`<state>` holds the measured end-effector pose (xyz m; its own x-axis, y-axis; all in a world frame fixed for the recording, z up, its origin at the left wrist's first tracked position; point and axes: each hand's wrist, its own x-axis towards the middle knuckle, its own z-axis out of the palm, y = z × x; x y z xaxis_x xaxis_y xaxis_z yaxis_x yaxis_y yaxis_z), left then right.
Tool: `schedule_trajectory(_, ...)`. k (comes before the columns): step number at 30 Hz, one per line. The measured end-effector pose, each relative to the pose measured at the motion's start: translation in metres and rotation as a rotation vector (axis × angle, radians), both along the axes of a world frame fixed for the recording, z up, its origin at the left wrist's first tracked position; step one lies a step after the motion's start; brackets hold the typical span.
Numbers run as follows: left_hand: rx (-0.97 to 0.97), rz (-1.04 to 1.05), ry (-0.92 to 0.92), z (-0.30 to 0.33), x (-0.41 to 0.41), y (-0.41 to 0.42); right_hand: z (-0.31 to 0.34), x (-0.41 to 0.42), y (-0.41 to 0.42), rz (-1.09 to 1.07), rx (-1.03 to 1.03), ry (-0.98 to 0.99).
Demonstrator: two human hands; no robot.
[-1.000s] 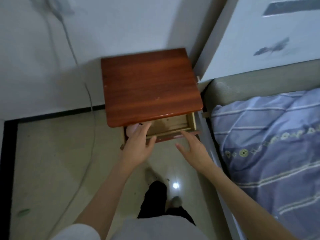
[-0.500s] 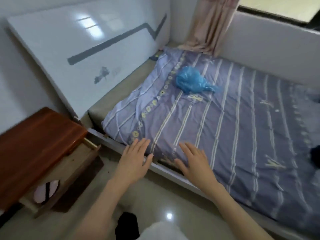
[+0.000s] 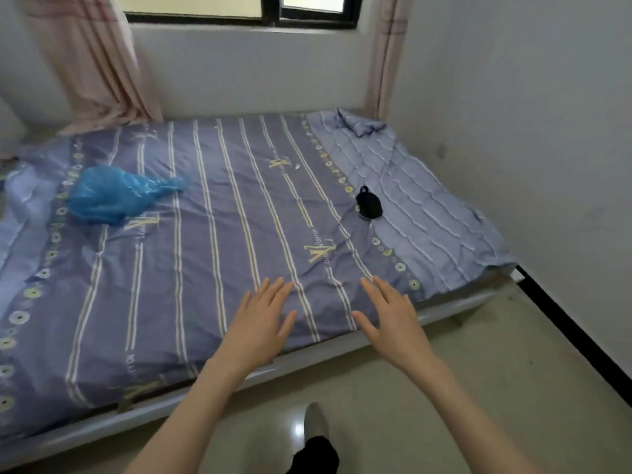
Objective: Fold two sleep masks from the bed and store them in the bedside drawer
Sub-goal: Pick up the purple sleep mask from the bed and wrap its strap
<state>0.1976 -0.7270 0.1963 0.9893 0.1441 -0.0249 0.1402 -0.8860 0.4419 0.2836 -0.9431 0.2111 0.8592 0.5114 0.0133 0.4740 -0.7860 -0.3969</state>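
A small black sleep mask (image 3: 369,203) lies bunched on the bed (image 3: 191,254), towards its right side where the striped purple sheet meets the lighter blue cover. My left hand (image 3: 260,323) and my right hand (image 3: 393,319) hover side by side over the near edge of the bed, palms down, fingers spread, holding nothing. The black mask is well beyond my right hand, further onto the bed. The bedside drawer is out of view.
A crumpled blue plastic bag (image 3: 109,196) rests on the left part of the bed. Pink curtains (image 3: 92,59) hang at the back under a window. A white wall (image 3: 519,131) closes the right side. My foot (image 3: 316,422) stands on the tiled floor.
The view has swung right, from the bedside table and open drawer across to the bed. Both hands left the drawer front and now hover over the bed's near edge.
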Motion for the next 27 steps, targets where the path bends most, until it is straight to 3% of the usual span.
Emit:
schedule_trajectory(15, -0.076, -0.119, 0.141, -0.032, 0.305, -0.083, -0.01, 0.293, -0.092, -0.162, -0.09, 0.045)
schedule_trajectory(22, -0.084, -0.089, 0.268, -0.082, 0.413, -0.1, -0.057, 0.409, -0.109, -0.124, -0.122, 0.155)
schedule_trajectory(27, -0.127, 0.026, 0.238, -0.123, 0.485, -0.107, -0.105, 0.506, -0.103, -0.015, -0.161, 0.198)
